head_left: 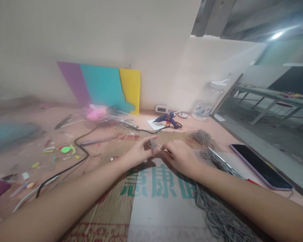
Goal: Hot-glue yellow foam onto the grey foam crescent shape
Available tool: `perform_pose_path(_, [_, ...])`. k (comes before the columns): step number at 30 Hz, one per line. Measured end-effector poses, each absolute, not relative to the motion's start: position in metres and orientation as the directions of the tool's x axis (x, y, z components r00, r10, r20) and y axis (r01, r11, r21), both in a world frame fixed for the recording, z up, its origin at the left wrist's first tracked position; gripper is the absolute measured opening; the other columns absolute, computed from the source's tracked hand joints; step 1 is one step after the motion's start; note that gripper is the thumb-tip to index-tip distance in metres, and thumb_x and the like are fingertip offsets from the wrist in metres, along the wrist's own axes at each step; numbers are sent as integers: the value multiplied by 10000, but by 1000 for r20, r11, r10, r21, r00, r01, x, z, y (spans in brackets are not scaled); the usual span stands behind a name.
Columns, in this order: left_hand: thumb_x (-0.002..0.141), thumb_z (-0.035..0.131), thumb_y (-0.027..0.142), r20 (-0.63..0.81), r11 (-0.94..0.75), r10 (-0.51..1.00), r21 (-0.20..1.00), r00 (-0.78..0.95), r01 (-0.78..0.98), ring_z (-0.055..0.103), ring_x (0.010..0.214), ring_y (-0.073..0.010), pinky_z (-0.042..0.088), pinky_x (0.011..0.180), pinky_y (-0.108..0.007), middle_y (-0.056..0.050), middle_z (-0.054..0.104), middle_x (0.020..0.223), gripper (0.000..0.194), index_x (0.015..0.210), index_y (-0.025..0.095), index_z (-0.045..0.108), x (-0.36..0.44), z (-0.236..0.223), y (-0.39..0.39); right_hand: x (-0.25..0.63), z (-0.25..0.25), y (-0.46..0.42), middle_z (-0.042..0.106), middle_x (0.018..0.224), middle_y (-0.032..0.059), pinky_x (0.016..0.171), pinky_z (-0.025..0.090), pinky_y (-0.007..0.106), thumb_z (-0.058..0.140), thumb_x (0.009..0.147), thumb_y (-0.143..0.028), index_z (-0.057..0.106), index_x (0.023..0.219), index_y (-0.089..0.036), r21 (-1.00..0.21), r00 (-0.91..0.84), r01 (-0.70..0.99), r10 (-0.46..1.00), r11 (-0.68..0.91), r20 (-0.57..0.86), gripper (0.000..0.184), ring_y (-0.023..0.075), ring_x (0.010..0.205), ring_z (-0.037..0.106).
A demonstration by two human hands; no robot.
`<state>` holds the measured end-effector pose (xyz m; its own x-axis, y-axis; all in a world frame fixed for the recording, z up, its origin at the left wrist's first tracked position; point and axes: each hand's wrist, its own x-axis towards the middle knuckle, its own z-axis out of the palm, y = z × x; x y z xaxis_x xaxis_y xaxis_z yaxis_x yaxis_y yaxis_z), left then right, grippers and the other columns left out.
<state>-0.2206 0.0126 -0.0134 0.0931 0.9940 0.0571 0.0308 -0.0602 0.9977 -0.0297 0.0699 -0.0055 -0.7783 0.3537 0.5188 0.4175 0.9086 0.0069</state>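
Observation:
My left hand (pixel 138 153) and my right hand (pixel 180 156) meet over a flattened cardboard sheet (pixel 151 198) with green print. Both are closed in a pinch on a small grey piece of yarn (pixel 154 144) held between their fingertips. A mass of grey yarn (pixel 217 205) lies on the cardboard under my right forearm and runs back to a loose bundle (pixel 201 136). The picture is blurred, so the finer shape of the pinched piece does not show.
A blue glue gun (pixel 168 120) lies behind the cardboard, its black cord (pixel 78 151) trailing left. A phone (pixel 261 165) and scissors (pixel 227 164) lie right. Coloured foam sheets (pixel 103 85) lean on the wall. A plastic jar (pixel 209 101) stands back right; scraps litter the left.

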Motion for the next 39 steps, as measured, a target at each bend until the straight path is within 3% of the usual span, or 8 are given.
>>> perform_pose_path(3, [743,668,464,56,-56,998,998,37,-5,553,578,-99,449,526,-204,18,591,710,644,1267,136,488,-221,-14,15,-30,-5,69,602,765,64,666,331,306,509,932,-302,586,861,-154,23,-792,419,353,908,498,181,205,731,510])
perform_pose_path(7, [764,635,380,42,-43,999,998,-21,-36,582,549,-115,468,557,-223,-3,635,647,389,1038,110,576,-223,-16,19,-27,-2,69,612,822,73,702,364,319,554,907,-349,588,960,-150,-58,-810,380,363,923,460,209,217,772,529])
perform_pose_path(11, [761,626,350,45,-46,998,999,-38,-20,615,569,-145,477,552,-239,-29,655,628,296,931,111,587,-226,-14,19,-23,3,68,609,886,78,706,411,339,632,827,-455,528,1076,-142,-330,-766,331,456,884,454,413,221,784,544])
perform_pose_path(15, [760,628,371,53,-53,998,998,-32,-20,625,579,-160,488,551,-257,-39,662,657,311,923,108,597,-227,-11,19,-25,4,70,586,835,38,669,439,305,491,907,-370,485,1092,-164,-656,-639,277,645,702,420,278,176,735,549])
perform_pose_path(18, [737,668,401,55,-55,998,998,-23,-3,615,588,-147,493,575,-256,-30,657,672,339,902,111,608,-227,-12,19,-30,2,77,599,798,23,613,432,278,527,874,-377,554,1042,-171,-782,-595,312,753,540,283,267,153,672,541])
perform_pose_path(22, [718,693,439,78,-77,997,997,-18,28,577,587,-124,465,577,-242,-17,643,682,362,871,118,629,-229,-14,19,-32,-2,83,547,599,-19,435,345,221,593,805,-458,585,808,-162,-912,-608,303,793,279,40,296,97,466,440])
perform_pose_path(28, [733,658,484,64,-63,998,992,-5,111,535,586,-120,403,568,-231,-26,637,668,363,746,122,664,-232,-14,19,-29,4,84,560,574,-18,395,322,188,634,777,-489,599,777,-147,-938,-631,290,775,192,-37,344,81,444,455])
perform_pose_path(39, [750,631,495,89,-82,995,981,-36,176,562,606,-142,432,577,-245,-24,632,656,366,746,129,638,-235,-20,21,-26,21,84,604,619,-9,501,409,247,536,855,-364,610,756,-168,-811,-717,437,695,388,-54,231,132,517,541])
